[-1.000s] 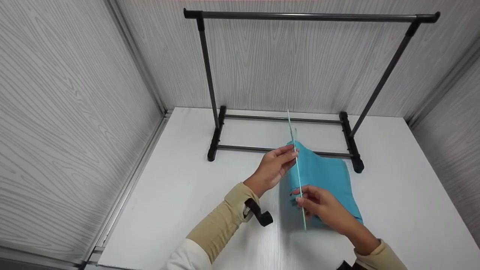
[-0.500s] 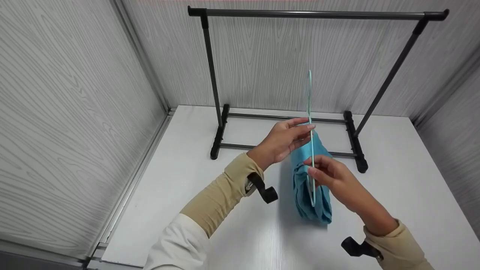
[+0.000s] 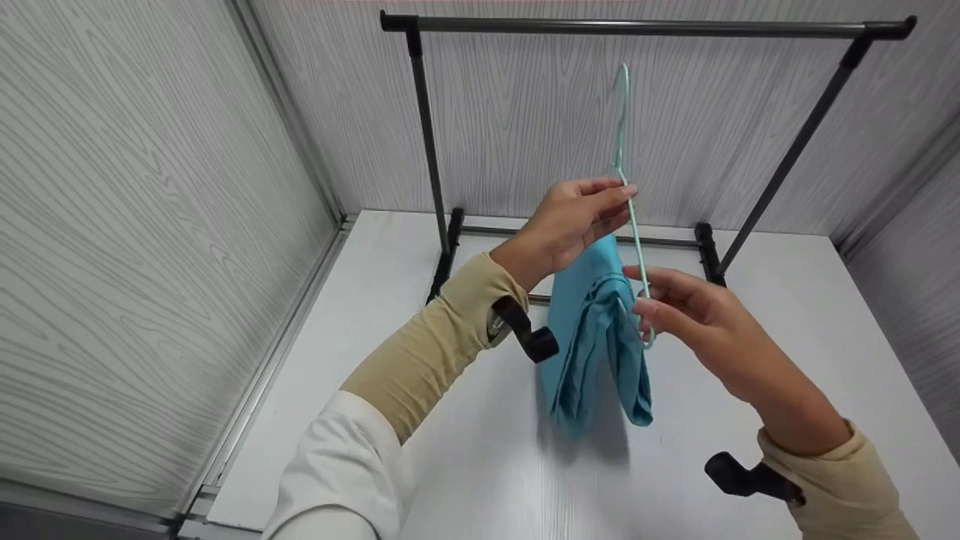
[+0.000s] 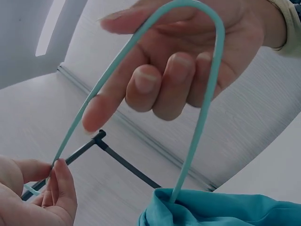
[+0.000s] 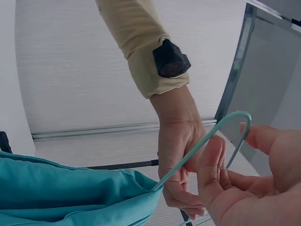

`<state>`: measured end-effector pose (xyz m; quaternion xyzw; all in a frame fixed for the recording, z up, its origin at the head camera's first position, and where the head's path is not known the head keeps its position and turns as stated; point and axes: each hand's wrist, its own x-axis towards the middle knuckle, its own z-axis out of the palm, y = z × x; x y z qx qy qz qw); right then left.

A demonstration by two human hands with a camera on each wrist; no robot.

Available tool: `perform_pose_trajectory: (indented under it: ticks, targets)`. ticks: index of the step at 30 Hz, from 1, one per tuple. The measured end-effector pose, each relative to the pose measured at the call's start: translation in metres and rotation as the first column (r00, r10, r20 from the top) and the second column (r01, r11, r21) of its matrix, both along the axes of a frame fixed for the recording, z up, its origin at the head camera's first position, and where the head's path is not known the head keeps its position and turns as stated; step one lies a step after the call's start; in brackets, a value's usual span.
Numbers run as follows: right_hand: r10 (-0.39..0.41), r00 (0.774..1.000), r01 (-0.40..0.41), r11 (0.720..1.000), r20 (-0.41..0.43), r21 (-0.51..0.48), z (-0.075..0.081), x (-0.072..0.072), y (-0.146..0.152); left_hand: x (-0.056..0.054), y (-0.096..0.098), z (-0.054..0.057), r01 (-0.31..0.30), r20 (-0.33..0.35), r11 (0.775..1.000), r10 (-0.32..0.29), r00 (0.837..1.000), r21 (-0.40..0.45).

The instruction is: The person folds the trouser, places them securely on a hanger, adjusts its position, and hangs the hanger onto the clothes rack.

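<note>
A mint-green clothes hanger is held nearly edge-on in the head view, its hook pointing up and standing just below the rack's top bar. My left hand pinches it with thumb and fingers on the sloping wire below the hook. Near the hanger's rounded end, my right hand has thumb and index finger about the wire. Folded teal cloth drapes over the lower part of the hanger, its layers hanging down. In the right wrist view the cloth comes up to the hanger's corner.
A black metal clothes rack stands on the white tabletop, its foot bars partly behind the cloth and hands. Grey wood-grain panels close in the left, back and right sides. A black strap-mounted device sits on the left wrist.
Both hands have raised the hanger and cloth upward towards the rack's top bar. The cloth, spread to the right of the hanger earlier, now hangs down, mostly to its left.
</note>
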<state>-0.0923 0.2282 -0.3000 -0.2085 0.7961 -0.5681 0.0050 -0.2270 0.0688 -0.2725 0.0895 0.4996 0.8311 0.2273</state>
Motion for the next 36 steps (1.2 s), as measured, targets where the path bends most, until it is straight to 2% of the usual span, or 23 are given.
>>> perform_pose_trajectory:
  ticks: [5, 10, 12, 17, 20, 29, 32, 36]
  targets:
    - [-0.073, 0.997, 0.073, 0.997, -0.021, -0.011, 0.015, 0.002, 0.002, -0.012, -0.002, 0.018, -0.049, -0.021, 0.999, 0.049, 0.999, 0.023]
    - [-0.165, 0.983, 0.158, 0.984, -0.083, -0.085, 0.022, -0.005, 0.002, -0.03, -0.001, 0.037, -0.106, -0.057, 0.992, 0.11, 0.992, 0.073]
    - [-0.215, 0.97, 0.204, 0.973, -0.111, -0.106, 0.023, -0.012, 0.002, -0.038, 0.0, 0.044, -0.123, -0.068, 0.989, 0.128, 0.989, 0.08]
    - [-0.349, 0.917, 0.339, 0.937, -0.194, -0.086, 0.019, -0.035, 0.003, -0.058, 0.007, 0.054, -0.141, -0.072, 0.987, 0.147, 0.987, 0.074]
    - [-0.385, 0.895, 0.377, 0.923, -0.227, -0.079, 0.013, -0.046, 0.006, -0.07, 0.013, 0.052, -0.145, -0.053, 0.988, 0.148, 0.988, 0.059]
    - [-0.408, 0.885, 0.389, 0.913, -0.226, -0.123, -0.013, -0.067, 0.004, -0.094, 0.012, 0.029, -0.177, 0.005, 0.984, 0.177, 0.984, 0.028]
    - [-0.407, 0.887, 0.392, 0.914, -0.218, -0.108, -0.017, -0.066, -0.001, -0.097, 0.01, 0.018, -0.193, 0.006, 0.981, 0.193, 0.981, 0.035]
    - [-0.38, 0.898, 0.366, 0.925, -0.22, -0.104, -0.016, -0.055, -0.009, -0.096, 0.01, 0.007, -0.201, 0.003, 0.979, 0.201, 0.979, 0.03]
